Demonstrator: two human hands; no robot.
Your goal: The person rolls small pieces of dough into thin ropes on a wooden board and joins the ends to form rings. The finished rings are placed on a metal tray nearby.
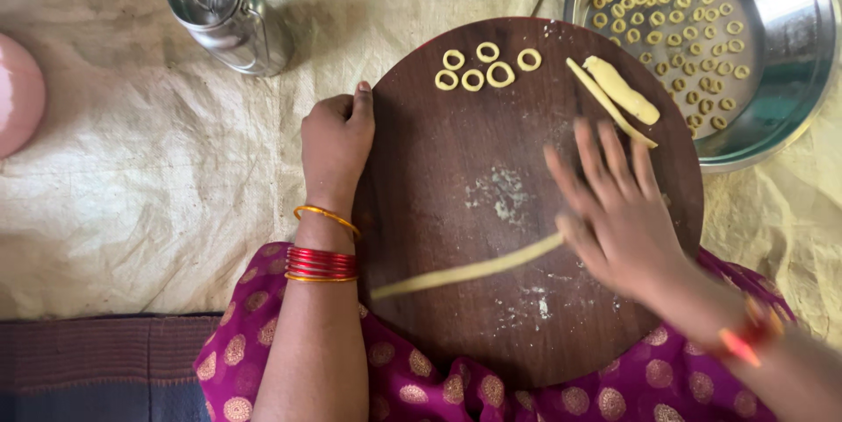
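A round dark wooden board (456, 150) lies on my lap. My left hand (336, 143) grips its left edge, fingers curled, thumb on top. My right hand (614, 203), blurred with fingers spread flat, presses on the right end of a long thin yellow dough rope (465, 273) that runs across the board's near half. Several small dough rings (487, 67) sit near the far edge. A thicker dough piece (621, 89) and a thin strip (605, 106) lie at the far right of the board.
A steel bowl (789, 53) holding several dough rings stands at the top right. A steel lidded can (226, 11) lies at the top left on a cream sheet (132, 168). A pink object (17, 93) shows at the left edge.
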